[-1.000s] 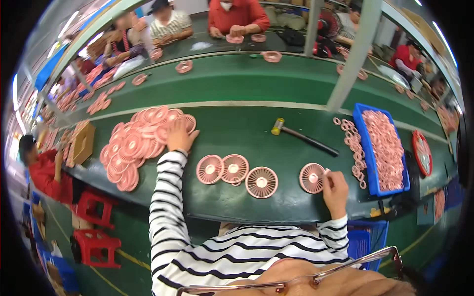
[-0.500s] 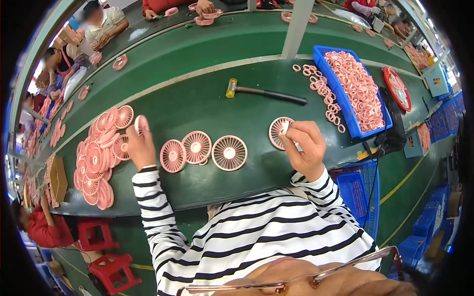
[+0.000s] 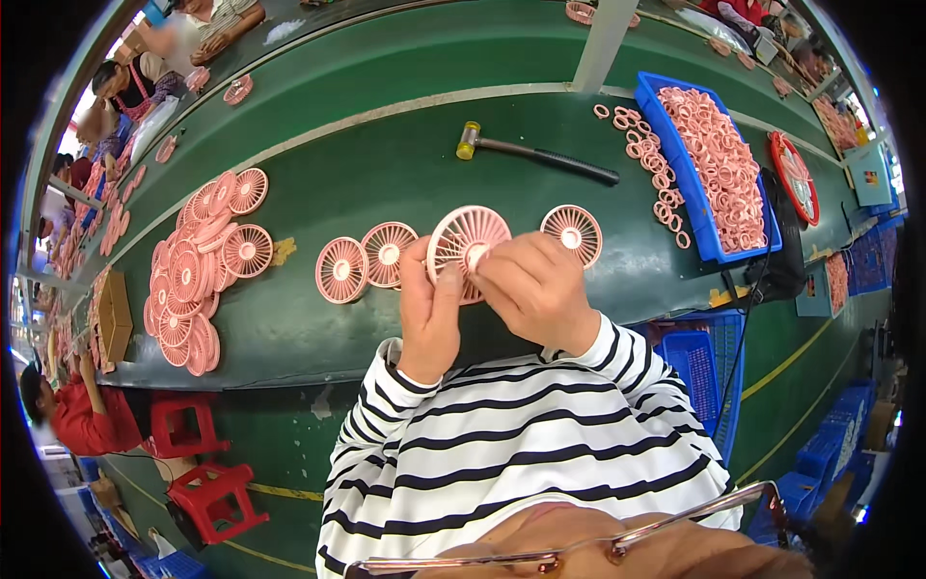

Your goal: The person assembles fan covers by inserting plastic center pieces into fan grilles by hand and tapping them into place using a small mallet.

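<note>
A round pink fan grille (image 3: 470,228) with radial slots is raised in front of me above the table. My left hand (image 3: 429,323) is closed on its left rim, thumb across the front. My right hand (image 3: 540,294) has its fingers pinched together at the grille's hub; whatever they hold there is hidden. Two more grilles, one (image 3: 341,270) and another (image 3: 389,253), lie overlapping to the left, and a further grille (image 3: 571,234) lies just beyond my right hand. At the left is a heap of the same grilles (image 3: 186,275).
A mallet (image 3: 540,152) with a yellow head lies toward the back. Pink rings fill a blue crate (image 3: 680,183) at the right, with loose rings (image 3: 663,180) beside it. Beyond stands a red basket (image 3: 793,179). Red stools (image 3: 214,502) are at lower left; other people sit across the bench.
My left hand has come from the heap to the middle, now on a raised grille. My right hand has moved left from the rightmost grille to the raised one's hub. The view has shifted slightly.
</note>
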Demonstrator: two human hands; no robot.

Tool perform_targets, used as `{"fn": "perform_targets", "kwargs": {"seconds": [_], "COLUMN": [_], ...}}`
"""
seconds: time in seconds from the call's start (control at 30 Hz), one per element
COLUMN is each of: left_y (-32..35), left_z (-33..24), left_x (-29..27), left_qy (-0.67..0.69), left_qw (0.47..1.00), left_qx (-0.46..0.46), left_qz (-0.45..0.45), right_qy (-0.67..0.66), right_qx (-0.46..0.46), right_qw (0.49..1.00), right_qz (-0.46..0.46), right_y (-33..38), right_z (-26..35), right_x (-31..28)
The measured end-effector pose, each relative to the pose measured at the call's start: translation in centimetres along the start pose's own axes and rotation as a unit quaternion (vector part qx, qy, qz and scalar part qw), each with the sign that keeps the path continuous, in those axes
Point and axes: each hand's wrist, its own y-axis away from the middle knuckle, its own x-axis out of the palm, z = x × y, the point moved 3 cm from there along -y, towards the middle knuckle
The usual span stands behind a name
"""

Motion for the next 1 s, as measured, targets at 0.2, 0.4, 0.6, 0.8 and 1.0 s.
{"fn": "perform_targets", "kwargs": {"seconds": [0.2,0.4,0.6,0.8,1.0], "left_y": [0.6,0.0,0.5,0.8,1.5], "left_z": [2.1,1.3,-0.4,-0.5,0.9], "left_x": [-0.3,0.1,0.6,0.6,1.3], "left_qy": [-0.097,0.123,0.139,0.155,0.143], "left_qw": [0.995,0.986,0.978,0.962,0.967], "left_qx": [0.024,-0.11,-0.128,-0.183,-0.163], "left_qz": [0.013,0.027,0.088,0.129,0.136], "right_qy": [0.003,0.079,-0.04,-0.119,-0.267], "right_qx": [0.067,0.045,0.098,0.087,0.132], "right_qw": [0.994,0.996,0.994,0.979,0.942], "right_qz": [0.086,-0.013,-0.011,0.142,0.156], "right_y": [0.8,1.1,2.3,2.5,4.0], "right_z": [-0.7,-0.5,-0.5,-1.9,-2.5], "right_x": [0.8,-0.2,-1.1,-1.9,-1.5]}}
